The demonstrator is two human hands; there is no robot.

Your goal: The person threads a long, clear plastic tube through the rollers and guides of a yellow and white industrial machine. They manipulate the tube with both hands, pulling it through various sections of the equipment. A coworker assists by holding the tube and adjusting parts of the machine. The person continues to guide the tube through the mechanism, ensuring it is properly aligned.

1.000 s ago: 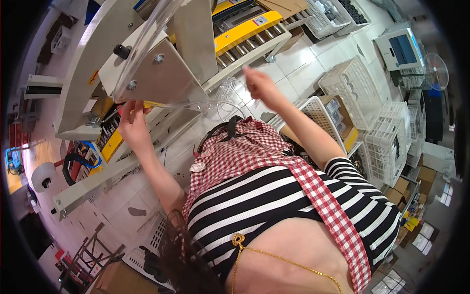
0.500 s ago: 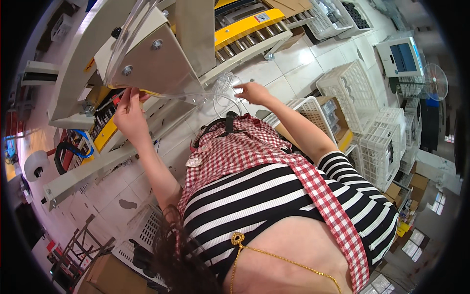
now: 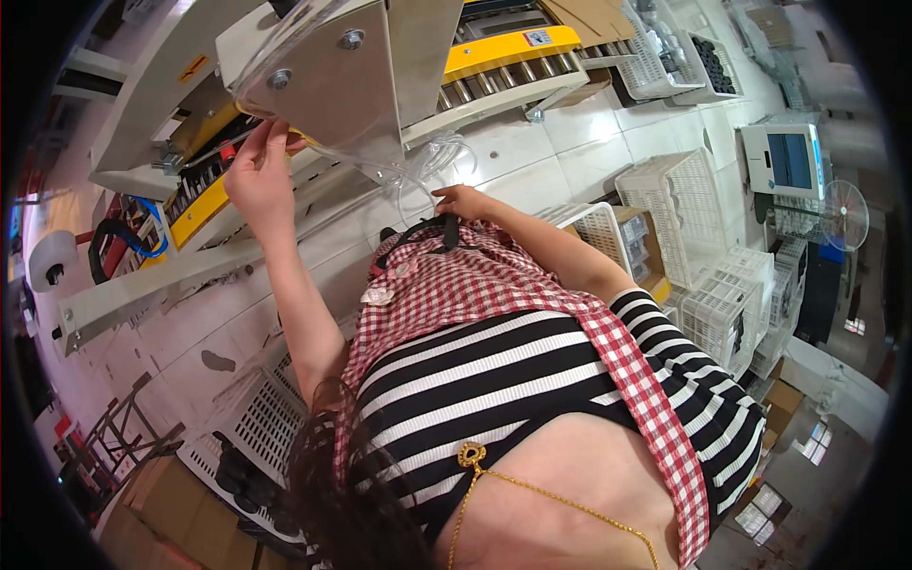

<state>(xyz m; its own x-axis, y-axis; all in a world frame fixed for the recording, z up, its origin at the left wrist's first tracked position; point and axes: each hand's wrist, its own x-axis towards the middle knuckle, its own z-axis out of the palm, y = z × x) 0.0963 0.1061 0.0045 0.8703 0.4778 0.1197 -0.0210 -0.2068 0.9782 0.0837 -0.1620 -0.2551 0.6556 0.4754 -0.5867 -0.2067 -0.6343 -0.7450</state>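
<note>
Head view: right of the metal plate (image 3: 332, 90), the right hand (image 3: 464, 201) has come closer to the checked apron (image 3: 465, 280), its hold unclear. Under the plate, the left hand (image 3: 261, 180) has fingertips together at a clear tube (image 3: 375, 165), grip hidden. Farther right: tiled floor (image 3: 513, 144), white crates (image 3: 670, 214).

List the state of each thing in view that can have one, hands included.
Left hand: raised at the metal bracket's lower edge; grip unclear.
Right hand: fingers bent, near the clear tubing; contact unclear.
Clear tubing: partly coiled in loops.
Metal bracket: bolted, two bolt heads showing.
Cardboard: lying flat.
White basket: holding black pieces.
Fan: caged; turning or stopped, cannot tell.
Checked apron: worn.
</note>
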